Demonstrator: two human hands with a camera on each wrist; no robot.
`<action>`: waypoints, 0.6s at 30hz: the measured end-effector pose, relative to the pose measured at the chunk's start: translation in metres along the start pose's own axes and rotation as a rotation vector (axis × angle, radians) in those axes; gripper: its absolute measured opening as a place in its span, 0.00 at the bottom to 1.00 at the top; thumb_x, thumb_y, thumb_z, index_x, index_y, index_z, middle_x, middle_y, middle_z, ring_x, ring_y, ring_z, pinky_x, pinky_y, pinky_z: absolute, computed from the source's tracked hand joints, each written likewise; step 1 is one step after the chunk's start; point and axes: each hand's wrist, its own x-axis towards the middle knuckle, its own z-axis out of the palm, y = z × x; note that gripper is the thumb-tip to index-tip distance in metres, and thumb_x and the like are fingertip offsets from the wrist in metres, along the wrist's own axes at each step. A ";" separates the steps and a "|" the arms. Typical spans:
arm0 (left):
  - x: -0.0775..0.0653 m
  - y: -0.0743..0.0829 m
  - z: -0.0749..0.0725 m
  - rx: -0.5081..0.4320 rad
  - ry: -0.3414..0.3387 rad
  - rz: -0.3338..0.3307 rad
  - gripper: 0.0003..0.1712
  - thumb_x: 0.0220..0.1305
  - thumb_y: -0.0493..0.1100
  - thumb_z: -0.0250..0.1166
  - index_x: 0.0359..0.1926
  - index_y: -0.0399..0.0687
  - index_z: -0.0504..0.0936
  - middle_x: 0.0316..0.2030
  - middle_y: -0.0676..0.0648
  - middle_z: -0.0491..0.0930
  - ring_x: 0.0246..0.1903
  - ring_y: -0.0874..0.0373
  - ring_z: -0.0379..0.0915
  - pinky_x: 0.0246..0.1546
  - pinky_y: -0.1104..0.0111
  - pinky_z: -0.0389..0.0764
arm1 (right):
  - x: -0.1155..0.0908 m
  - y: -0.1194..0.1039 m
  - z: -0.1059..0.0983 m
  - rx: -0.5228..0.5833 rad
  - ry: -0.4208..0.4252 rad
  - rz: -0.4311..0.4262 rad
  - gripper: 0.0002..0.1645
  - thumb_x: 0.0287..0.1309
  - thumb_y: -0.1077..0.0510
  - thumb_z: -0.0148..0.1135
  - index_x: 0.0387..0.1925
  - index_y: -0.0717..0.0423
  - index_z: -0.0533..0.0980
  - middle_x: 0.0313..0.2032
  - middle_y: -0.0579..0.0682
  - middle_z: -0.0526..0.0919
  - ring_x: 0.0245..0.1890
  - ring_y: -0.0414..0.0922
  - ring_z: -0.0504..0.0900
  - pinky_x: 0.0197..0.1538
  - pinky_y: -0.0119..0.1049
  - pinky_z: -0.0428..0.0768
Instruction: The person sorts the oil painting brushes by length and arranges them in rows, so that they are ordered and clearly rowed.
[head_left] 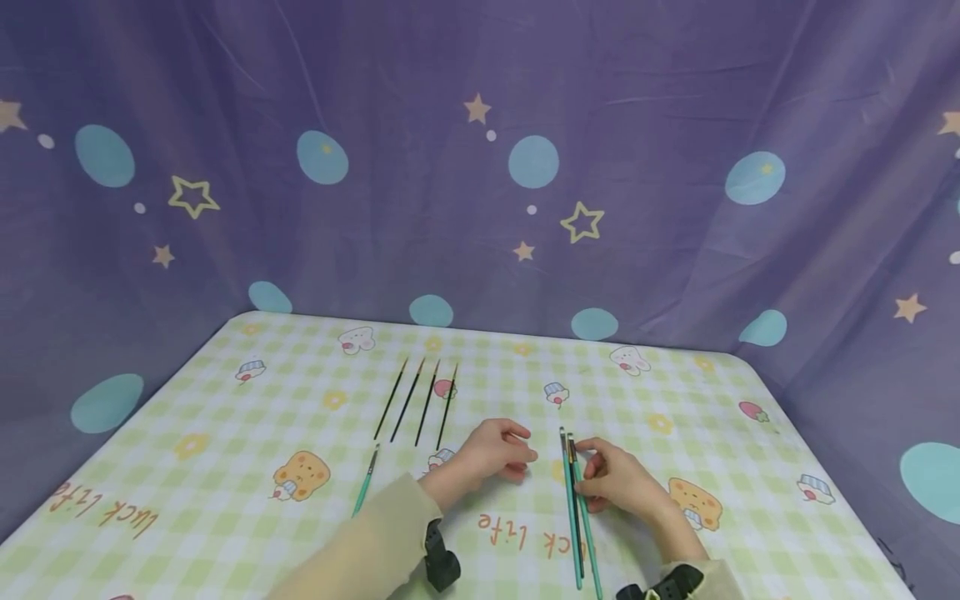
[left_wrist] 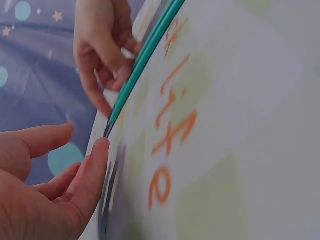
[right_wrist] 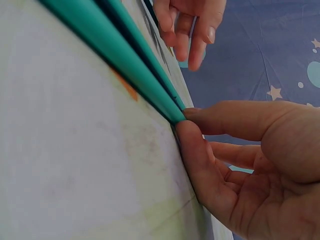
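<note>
My right hand [head_left: 618,483] pinches a teal-handled paintbrush [head_left: 588,533] between thumb and forefinger, as the right wrist view shows at the handle [right_wrist: 150,95]. A black paintbrush [head_left: 578,525] and a second teal paintbrush [head_left: 570,508] lie close beside it, nearly parallel. To their left my left hand [head_left: 495,454] hovers over the cloth, fingers loosely bent with nothing between them. Several thin black paintbrushes [head_left: 407,400] lie in a slanted row further left, tips pointing away from me. Another teal paintbrush [head_left: 365,479] lies nearer, its lower end hidden behind my left sleeve.
A green-and-white checked cloth [head_left: 247,433] with printed cartoons and lettering covers the table. Behind the table hangs a purple curtain [head_left: 420,225] with stars and blue spots. A black strap with a camera [head_left: 441,558] sits on my left wrist.
</note>
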 end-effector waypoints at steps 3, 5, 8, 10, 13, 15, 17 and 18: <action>-0.005 0.001 0.010 0.003 -0.024 0.006 0.21 0.51 0.34 0.65 0.48 0.33 0.73 0.31 0.44 0.77 0.24 0.55 0.78 0.26 0.65 0.81 | 0.000 0.000 0.000 0.003 0.000 -0.002 0.34 0.45 0.67 0.66 0.56 0.64 0.65 0.28 0.53 0.71 0.19 0.43 0.76 0.24 0.37 0.80; -0.007 0.001 0.017 0.009 -0.030 0.002 0.21 0.50 0.33 0.65 0.47 0.33 0.74 0.30 0.45 0.77 0.24 0.55 0.78 0.26 0.65 0.81 | 0.000 0.000 0.000 0.004 -0.002 -0.004 0.34 0.45 0.67 0.65 0.56 0.65 0.64 0.28 0.53 0.71 0.19 0.43 0.76 0.24 0.38 0.80; -0.009 0.001 0.027 0.011 -0.036 -0.010 0.22 0.47 0.31 0.66 0.46 0.34 0.73 0.30 0.44 0.76 0.23 0.55 0.78 0.25 0.64 0.81 | 0.000 0.001 0.000 0.006 -0.008 -0.005 0.34 0.45 0.67 0.65 0.56 0.65 0.64 0.28 0.53 0.71 0.19 0.43 0.76 0.25 0.38 0.80; -0.010 0.001 0.033 0.020 -0.043 -0.018 0.23 0.46 0.29 0.67 0.47 0.35 0.73 0.31 0.44 0.74 0.24 0.55 0.77 0.25 0.65 0.81 | 0.000 0.001 0.000 0.012 -0.014 -0.005 0.34 0.45 0.68 0.65 0.56 0.65 0.64 0.28 0.53 0.71 0.20 0.43 0.76 0.25 0.38 0.80; -0.011 0.002 0.042 0.037 -0.050 -0.019 0.26 0.44 0.28 0.68 0.47 0.36 0.72 0.31 0.43 0.73 0.23 0.57 0.75 0.24 0.66 0.81 | 0.000 0.001 0.000 0.023 -0.022 -0.010 0.34 0.45 0.68 0.64 0.56 0.66 0.64 0.28 0.54 0.71 0.20 0.44 0.76 0.25 0.38 0.81; -0.011 0.002 0.046 0.059 -0.050 -0.006 0.27 0.43 0.28 0.69 0.47 0.37 0.72 0.31 0.44 0.73 0.22 0.57 0.75 0.23 0.67 0.81 | 0.001 0.001 -0.001 0.024 -0.025 -0.014 0.34 0.45 0.69 0.63 0.57 0.66 0.63 0.28 0.54 0.71 0.21 0.44 0.76 0.26 0.38 0.81; -0.011 0.001 0.049 0.076 -0.049 0.013 0.28 0.42 0.29 0.69 0.47 0.37 0.71 0.30 0.44 0.73 0.21 0.58 0.73 0.21 0.68 0.80 | 0.001 0.001 -0.002 0.025 -0.029 -0.017 0.34 0.45 0.69 0.63 0.57 0.66 0.63 0.28 0.54 0.71 0.21 0.44 0.76 0.26 0.38 0.81; -0.011 0.001 0.051 0.093 -0.047 0.025 0.28 0.42 0.29 0.70 0.48 0.37 0.71 0.29 0.45 0.73 0.20 0.58 0.73 0.21 0.68 0.80 | 0.001 0.001 -0.002 0.024 -0.031 -0.018 0.34 0.45 0.69 0.63 0.57 0.66 0.63 0.28 0.54 0.71 0.21 0.44 0.76 0.26 0.38 0.81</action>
